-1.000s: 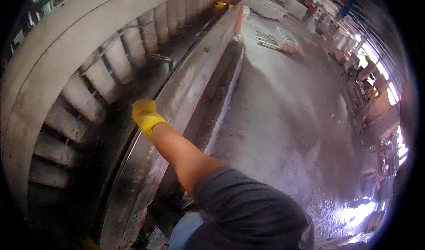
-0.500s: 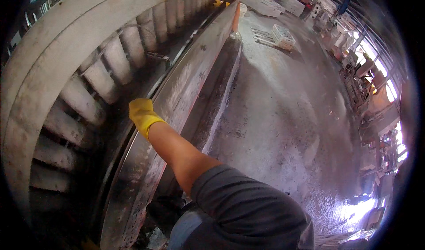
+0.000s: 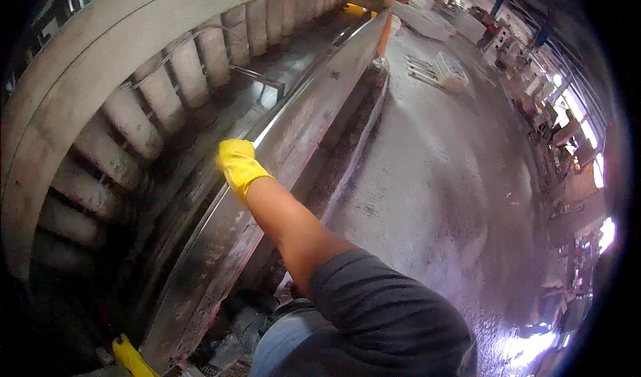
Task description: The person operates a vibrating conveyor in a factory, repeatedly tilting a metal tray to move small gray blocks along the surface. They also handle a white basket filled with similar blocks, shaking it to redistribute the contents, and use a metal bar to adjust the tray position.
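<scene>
The right hand [image 3: 242, 168], covered by a yellow glove, is seen at the top edge of the long grey beam [image 3: 304, 140], about midway along it, with the bare forearm [image 3: 294, 220] stretched across the beam from the near right. The fingers are bent over toward the beam's left side; their tips are hidden, so whether the edge is gripped or only touched cannot be told. The beam is set slantwise, from the near left to the far middle, between the dark trough [image 3: 183, 186] on its left and the wet grey floor [image 3: 427, 176] on its right. The left hand [image 3: 131, 358], also gloved in yellow, is shown only in part at the near left, just beside the beam's near end; its grip cannot be told either. The trough's left side is lined by a row of pale rounded bars [image 3: 157, 96], and these are bordered by a broad curved frame [image 3: 73, 86]. A thin metal bracket [image 3: 259, 78] is held out over the trough, farther off than the right hand. On the far floor, a pale crate [image 3: 451, 71] is seen, well apart from both hands.
</scene>
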